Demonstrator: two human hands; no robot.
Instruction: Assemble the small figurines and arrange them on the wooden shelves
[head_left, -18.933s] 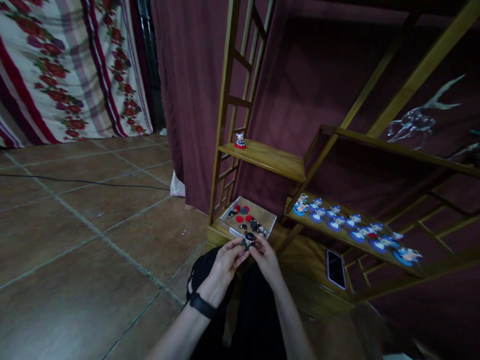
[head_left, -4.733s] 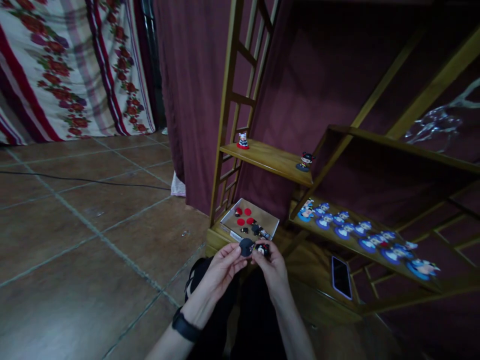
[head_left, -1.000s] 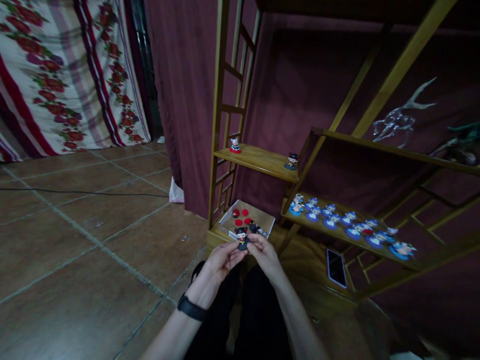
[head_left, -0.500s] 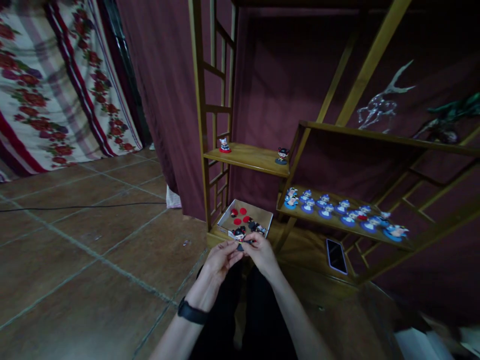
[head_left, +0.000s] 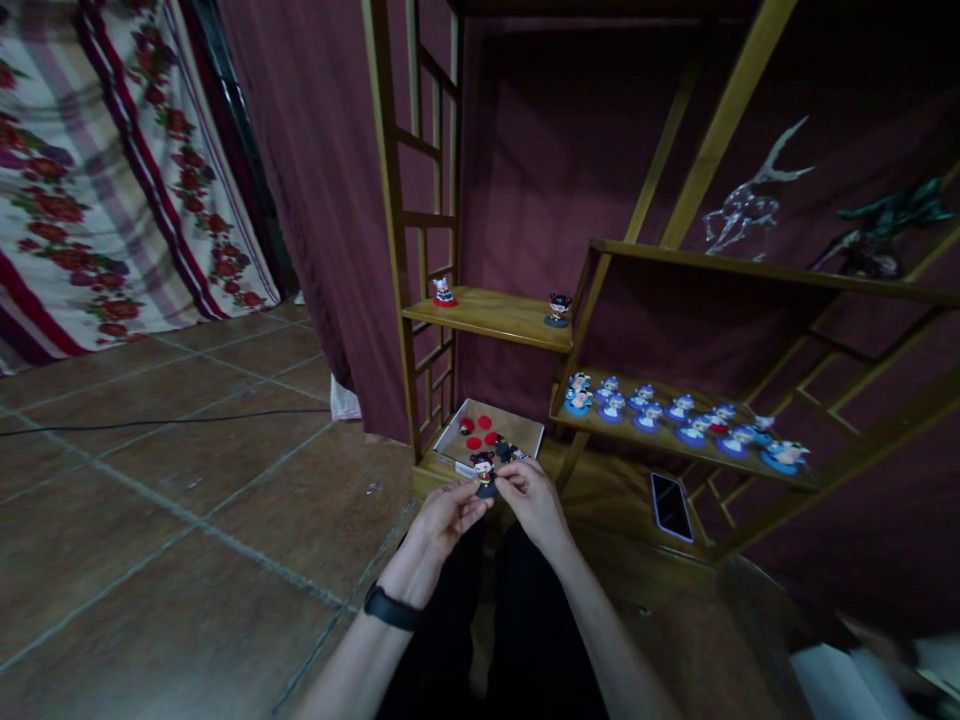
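Wooden shelf [head_left: 495, 310] behind, figurine [head_left: 484, 468] (dark base [head_left: 488, 490]) between the hands [head_left: 442, 520], both pinching it.

Fingers [head_left: 457, 495] holding figurine [head_left: 484, 472], box [head_left: 521, 428] beyond

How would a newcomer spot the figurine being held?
Find the wooden shelf unit, then the shallow box at its lower left. In front of that box, the left hand and right hand hold a black-haired figurine on a dark round base. Only this figurine is in hand; its black-haired lookalike stands at the right end of the small shelf above.
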